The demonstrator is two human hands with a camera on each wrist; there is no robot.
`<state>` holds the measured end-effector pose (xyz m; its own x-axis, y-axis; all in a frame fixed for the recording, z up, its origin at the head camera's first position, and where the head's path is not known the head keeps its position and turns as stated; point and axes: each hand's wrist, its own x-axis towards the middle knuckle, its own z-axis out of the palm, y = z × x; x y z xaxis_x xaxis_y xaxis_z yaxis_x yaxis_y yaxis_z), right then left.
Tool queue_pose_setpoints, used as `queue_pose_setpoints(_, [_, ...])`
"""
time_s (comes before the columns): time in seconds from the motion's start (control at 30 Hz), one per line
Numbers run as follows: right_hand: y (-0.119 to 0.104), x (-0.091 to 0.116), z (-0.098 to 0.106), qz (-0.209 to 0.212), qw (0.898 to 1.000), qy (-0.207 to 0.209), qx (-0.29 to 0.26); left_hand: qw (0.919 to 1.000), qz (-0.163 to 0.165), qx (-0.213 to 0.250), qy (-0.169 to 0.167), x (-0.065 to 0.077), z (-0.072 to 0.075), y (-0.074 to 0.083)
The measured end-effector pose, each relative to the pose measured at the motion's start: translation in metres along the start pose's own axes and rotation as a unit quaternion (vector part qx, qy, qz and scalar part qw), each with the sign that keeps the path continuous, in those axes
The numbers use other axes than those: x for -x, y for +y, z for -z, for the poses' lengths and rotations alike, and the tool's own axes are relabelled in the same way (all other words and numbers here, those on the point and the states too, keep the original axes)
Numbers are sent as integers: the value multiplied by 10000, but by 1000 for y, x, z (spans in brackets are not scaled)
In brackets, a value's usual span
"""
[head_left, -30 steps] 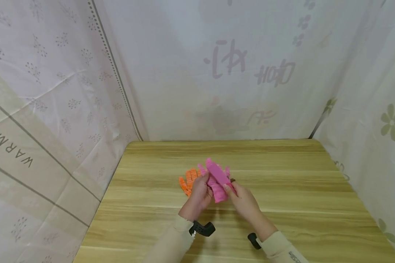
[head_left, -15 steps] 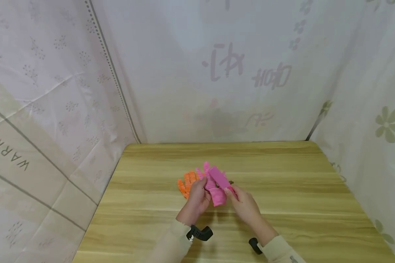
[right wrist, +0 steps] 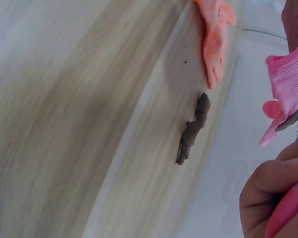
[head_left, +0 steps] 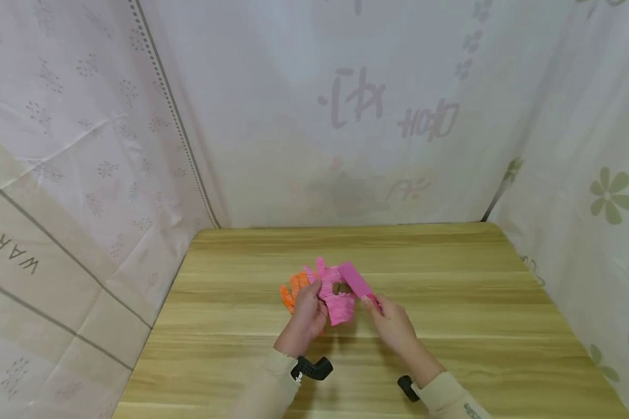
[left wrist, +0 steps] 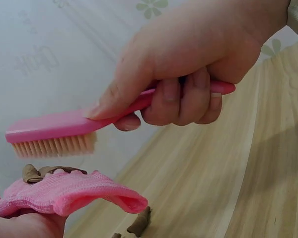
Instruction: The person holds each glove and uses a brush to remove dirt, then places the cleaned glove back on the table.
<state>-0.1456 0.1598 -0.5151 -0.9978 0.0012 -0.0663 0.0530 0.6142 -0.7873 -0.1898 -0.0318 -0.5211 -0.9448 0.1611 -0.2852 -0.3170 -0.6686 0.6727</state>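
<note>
My left hand (head_left: 306, 309) holds up a pink knit glove (head_left: 339, 309), thumb over its side and fingers beneath. A brown, clay-like lump (left wrist: 35, 173) lies on the glove's upper face. In my right hand (head_left: 394, 327) is a pink scrub brush (head_left: 355, 279), gripped by its handle with the thumb along the top. Its pale bristles (left wrist: 54, 146) face down, a small gap above the lump in the left wrist view. The right wrist view shows only part of the glove and the brush handle.
An orange glove (head_left: 296, 286) lies on the wooden table (head_left: 451, 302), partly behind the left hand. Near it on the table is a jointed-looking brown strip (right wrist: 191, 131), with a few dark crumbs (right wrist: 185, 62). Printed cloth hangs (head_left: 272, 145) around the table's back and sides.
The brush has shifted right across the glove, uncovering the brown lump. My left hand and the pink glove have moved slightly left.
</note>
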Motion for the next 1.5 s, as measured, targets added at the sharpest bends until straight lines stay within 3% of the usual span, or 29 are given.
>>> queue_pose_setpoints(0.2, [-13, 0, -3, 53, 9998, 140, -136, 9999, -20, -63, -96, 0, -3, 1])
queue_pose_setpoints(0.47, [-32, 4, -15, 520, 9986, 2, -8, 9999, 78, -60, -65, 3, -6, -1])
queue_pose_setpoints(0.63, [-25, 4, -17, 363, 9990, -48, 274, 9999, 61, 116, -24, 3, -6, 3])
queue_pose_setpoints(1.1, [-11, 4, -10, 146, 9997, -196, 48, 9997, 139, 210, 7, 2, -6, 6])
queue_pose_setpoints(1.5, [-3, 5, -5, 264, 9996, -33, 134, 9997, 98, 120, -170, 1, 0, 7])
